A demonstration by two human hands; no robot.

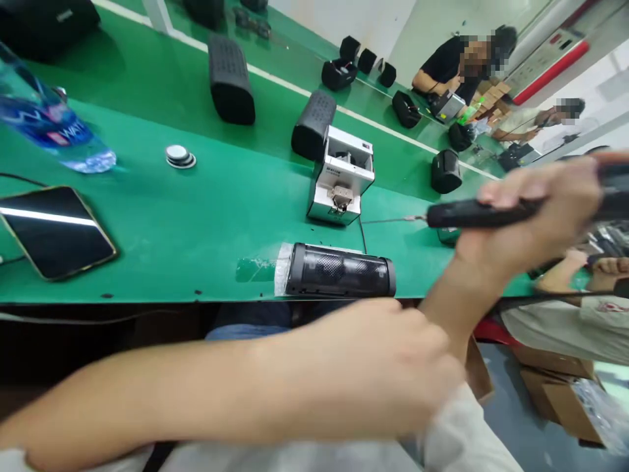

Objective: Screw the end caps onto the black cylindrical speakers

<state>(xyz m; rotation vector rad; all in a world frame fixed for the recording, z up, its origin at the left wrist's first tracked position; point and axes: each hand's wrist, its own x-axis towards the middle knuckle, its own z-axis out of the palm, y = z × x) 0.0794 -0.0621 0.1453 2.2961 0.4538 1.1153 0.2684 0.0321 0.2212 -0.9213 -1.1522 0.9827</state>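
Right hand (550, 206) grips black screwdriver-like tool (472, 215), bit pointing left above green worktop (196, 229). Left hand (398, 367) blurred, curled, in front of right forearm (457, 295); can't tell if holding anything. Black perforated speaker (344, 272) lies at worktop's near edge, white-and-black machine (341, 177) behind. Phone (56, 233), bottle (54, 124), round discs (179, 156) left. Co-workers (442, 65) upper right.
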